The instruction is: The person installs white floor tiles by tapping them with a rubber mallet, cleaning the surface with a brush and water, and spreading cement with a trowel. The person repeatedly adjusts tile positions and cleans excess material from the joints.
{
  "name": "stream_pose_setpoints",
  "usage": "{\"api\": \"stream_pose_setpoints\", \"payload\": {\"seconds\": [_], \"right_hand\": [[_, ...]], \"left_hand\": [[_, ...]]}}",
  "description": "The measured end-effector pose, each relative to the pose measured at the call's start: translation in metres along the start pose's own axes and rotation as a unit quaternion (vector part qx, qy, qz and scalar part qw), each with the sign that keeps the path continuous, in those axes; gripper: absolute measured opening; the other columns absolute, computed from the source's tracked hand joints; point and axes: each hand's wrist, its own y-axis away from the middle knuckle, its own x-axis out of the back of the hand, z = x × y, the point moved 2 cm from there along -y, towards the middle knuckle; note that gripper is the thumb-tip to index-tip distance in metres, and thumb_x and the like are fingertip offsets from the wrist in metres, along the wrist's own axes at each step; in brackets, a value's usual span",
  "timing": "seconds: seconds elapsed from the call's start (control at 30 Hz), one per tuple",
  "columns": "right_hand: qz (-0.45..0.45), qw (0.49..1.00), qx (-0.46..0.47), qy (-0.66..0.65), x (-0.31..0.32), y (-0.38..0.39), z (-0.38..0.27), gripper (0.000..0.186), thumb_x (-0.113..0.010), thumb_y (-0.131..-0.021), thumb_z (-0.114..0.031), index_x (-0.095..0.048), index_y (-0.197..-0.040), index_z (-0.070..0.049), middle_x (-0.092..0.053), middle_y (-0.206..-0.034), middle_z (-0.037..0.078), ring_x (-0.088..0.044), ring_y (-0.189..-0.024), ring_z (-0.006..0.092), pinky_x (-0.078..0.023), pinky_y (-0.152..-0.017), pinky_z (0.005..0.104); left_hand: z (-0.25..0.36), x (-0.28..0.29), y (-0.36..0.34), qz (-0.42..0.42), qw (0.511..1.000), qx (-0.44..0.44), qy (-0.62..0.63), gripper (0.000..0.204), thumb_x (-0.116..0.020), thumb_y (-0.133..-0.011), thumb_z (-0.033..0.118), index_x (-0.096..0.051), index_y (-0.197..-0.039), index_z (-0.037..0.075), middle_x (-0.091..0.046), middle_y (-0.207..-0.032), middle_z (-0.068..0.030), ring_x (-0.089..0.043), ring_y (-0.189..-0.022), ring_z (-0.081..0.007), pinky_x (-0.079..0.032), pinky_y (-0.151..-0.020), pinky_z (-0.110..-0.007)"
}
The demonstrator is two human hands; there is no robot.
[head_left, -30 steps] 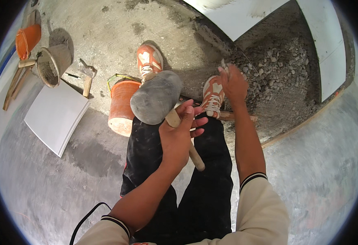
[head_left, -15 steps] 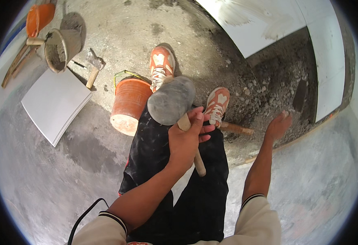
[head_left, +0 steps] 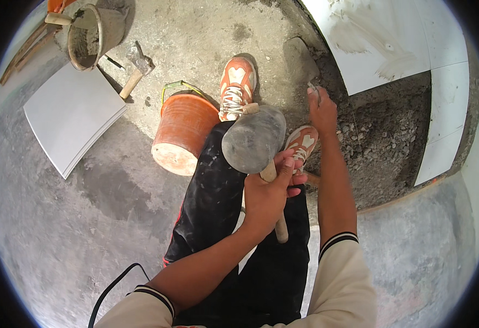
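Note:
My left hand is closed round the wooden handle of a rubber mallet. The mallet's grey, dusty head is raised over my knees. My right hand reaches forward, shut on a trowel. Its grey pointed blade lies low over the floor at the edge of the dark mortar bed; whether it touches cannot be told. Rubble and gravel cover the bed to the right of that hand. Large white tiles border the bed at the far side and on the right.
An orange bucket lies tipped beside my left foot. Farther left are a stack of white tiles, a hammer and a mortar-stained bucket. A wooden handle lies by my right shoe.
My right hand has swung the trowel from the right side of the rubble bed to its far left edge. The left hand still holds the mallet. The whole view has shifted.

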Motion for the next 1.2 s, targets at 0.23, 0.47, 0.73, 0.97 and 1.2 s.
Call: {"api": "stream_pose_setpoints", "payload": {"seconds": [0.23,0.47,0.73,0.97,1.2], "right_hand": [[-0.010,0.999,0.007,0.029,0.014,-0.020,0.009,0.053,-0.053,-0.105,-0.051,-0.064,-0.131,-0.006,-0.073,-0.104,0.027,-0.070,-0.099,0.0494,-0.055,-0.081,0.0584],[0.058,0.996,0.031,0.066,0.013,-0.045,-0.010,0.050,-0.055,-0.105,-0.049,-0.065,-0.127,-0.006,-0.074,-0.099,0.027,-0.070,-0.092,0.0484,-0.055,-0.077,0.0569],[0.083,0.991,0.006,0.108,0.013,-0.055,-0.034,0.051,-0.056,-0.103,-0.053,-0.066,-0.128,-0.009,-0.073,-0.110,0.021,-0.070,-0.102,0.0439,-0.056,-0.085,0.0519],[0.140,0.988,0.024,0.062,0.012,-0.001,-0.041,0.046,-0.061,-0.101,-0.048,-0.067,-0.124,-0.008,-0.072,-0.115,0.017,-0.070,-0.097,0.0413,-0.056,-0.082,0.0494],[0.120,0.974,-0.134,-0.140,0.049,0.103,0.022,0.045,-0.061,-0.104,-0.044,-0.065,-0.121,-0.002,-0.071,-0.105,0.014,-0.069,-0.090,0.0260,-0.055,-0.079,0.0394]], "left_hand": [[0.010,0.002,0.000,0.010,1.000,0.015,0.008,0.040,-0.061,-0.108,0.028,-0.058,-0.139,0.002,-0.072,-0.121,-0.0117,-0.073,-0.097,-0.0192,-0.059,-0.077,-0.030],[0.012,0.003,-0.004,0.000,1.000,0.020,0.005,0.040,-0.061,-0.107,0.029,-0.059,-0.139,0.005,-0.072,-0.121,-0.0106,-0.073,-0.097,-0.0188,-0.059,-0.078,-0.030],[0.013,0.004,-0.003,0.012,1.000,0.022,0.011,0.039,-0.061,-0.107,0.028,-0.059,-0.138,0.004,-0.072,-0.119,-0.0105,-0.073,-0.097,-0.0195,-0.059,-0.077,-0.031],[0.007,-0.001,-0.006,0.009,1.000,0.004,-0.009,0.039,-0.061,-0.107,0.028,-0.059,-0.138,0.004,-0.071,-0.119,-0.0112,-0.074,-0.096,-0.0197,-0.058,-0.076,-0.032],[0.002,-0.002,-0.004,0.032,0.999,-0.034,-0.016,0.039,-0.061,-0.107,0.031,-0.058,-0.138,0.006,-0.070,-0.119,-0.0111,-0.072,-0.096,-0.0193,-0.057,-0.077,-0.033]]}}
